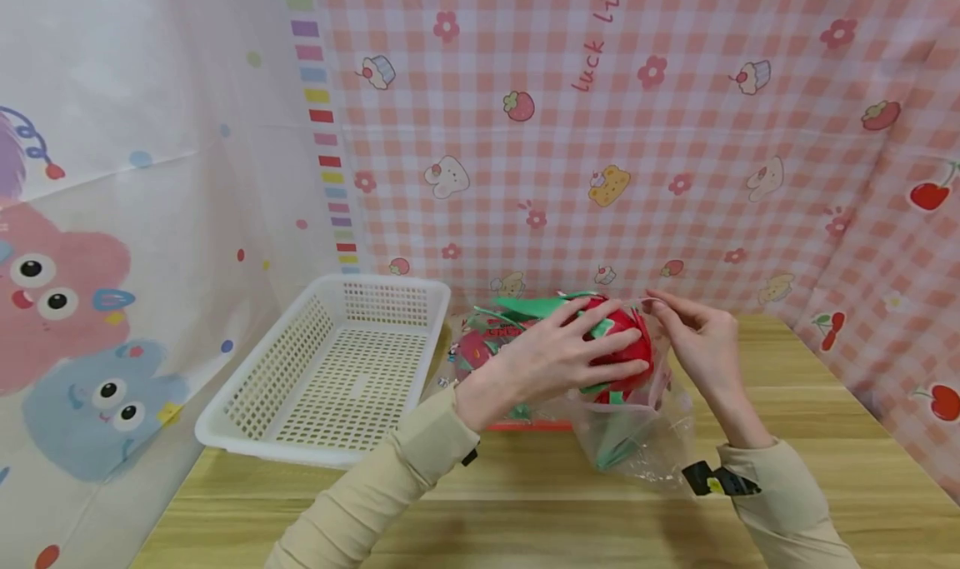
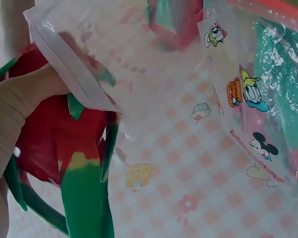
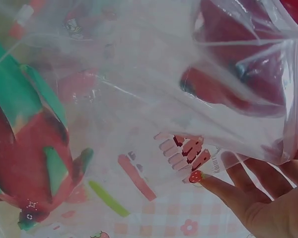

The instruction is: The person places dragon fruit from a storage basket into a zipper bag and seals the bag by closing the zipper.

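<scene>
My left hand [image 1: 570,352] spreads over a red dragon fruit [image 1: 630,344] with green leafy scales and grips it. In the left wrist view the thumb lies across the dragon fruit [image 2: 79,144], at the edge of a clear plastic bag [image 2: 129,64]. My right hand [image 1: 701,331] pinches the rim of this bag [image 1: 660,444]; in the right wrist view the fingers hold its lower corner. Another dragon fruit [image 3: 35,153] shows through the plastic there. Beside the left forearm lies a printed cartoon package [image 1: 487,344], partly hidden by that hand.
A white perforated basket [image 1: 330,386] stands on the wooden table [image 1: 540,527], left of the hands. A pink checked cloth [image 1: 675,136] hangs behind, and a cartoon-printed white cloth [image 1: 187,219] hangs at the left.
</scene>
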The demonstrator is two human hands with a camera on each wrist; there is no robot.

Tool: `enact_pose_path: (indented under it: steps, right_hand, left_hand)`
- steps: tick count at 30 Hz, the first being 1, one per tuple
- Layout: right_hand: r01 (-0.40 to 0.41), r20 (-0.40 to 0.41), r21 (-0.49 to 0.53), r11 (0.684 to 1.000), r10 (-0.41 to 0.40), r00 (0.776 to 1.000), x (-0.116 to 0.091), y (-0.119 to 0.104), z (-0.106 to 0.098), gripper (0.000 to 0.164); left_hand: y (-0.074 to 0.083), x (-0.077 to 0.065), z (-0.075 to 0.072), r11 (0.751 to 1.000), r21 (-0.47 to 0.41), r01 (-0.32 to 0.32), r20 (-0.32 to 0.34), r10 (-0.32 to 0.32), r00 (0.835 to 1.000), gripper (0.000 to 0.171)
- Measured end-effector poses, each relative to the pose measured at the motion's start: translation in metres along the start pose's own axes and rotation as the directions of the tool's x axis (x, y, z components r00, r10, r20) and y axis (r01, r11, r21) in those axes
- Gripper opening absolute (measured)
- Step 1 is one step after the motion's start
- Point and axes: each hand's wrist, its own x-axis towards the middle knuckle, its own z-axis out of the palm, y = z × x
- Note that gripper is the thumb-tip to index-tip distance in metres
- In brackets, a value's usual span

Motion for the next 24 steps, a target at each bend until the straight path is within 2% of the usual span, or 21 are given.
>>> enact_pose_path:
  steps: [3,6,9,14,16,20,24]
  right_hand:
    - [0.012,0.002,0.002,1.000,-0.012,1.000,0.000,0.000,0.000,0.029]
    - [0.027,0.008,0.025,0.999,-0.027,1.000,0.000,0.000,-0.001,0.028]
    - [0.044,0.016,0.046,0.998,-0.045,0.999,-0.001,-0.001,-0.001,0.028]
    - [0.049,0.029,0.040,0.998,-0.050,0.998,-0.001,-0.004,0.000,0.029]
    - [0.052,0.033,0.034,0.998,-0.053,0.998,-0.002,-0.005,0.000,0.029]
    - [0.094,0.031,0.011,0.996,-0.094,0.995,-0.001,-0.007,0.001,0.025]
    - [0.153,-0.005,-0.045,0.987,-0.154,0.988,0.003,-0.009,0.002,0.020]
  left_hand:
    - [0.001,0.000,-0.001,0.996,0.001,-0.085,0.059,0.085,0.995,0.050]
    - [0.003,0.001,-0.002,0.988,-0.006,-0.156,0.102,0.156,0.983,0.052]
    - [0.005,0.002,-0.001,0.982,-0.029,-0.187,0.095,0.189,0.977,0.050]
    - [0.007,0.003,-0.001,0.976,-0.056,-0.210,0.109,0.216,0.970,0.057]
    - [0.007,0.003,0.000,0.973,-0.057,-0.223,0.102,0.228,0.968,0.057]
    - [0.009,0.002,0.004,0.966,-0.048,-0.256,0.011,0.256,0.966,0.044]
    - [0.011,0.002,0.005,0.949,0.004,-0.315,-0.039,0.315,0.948,0.038]
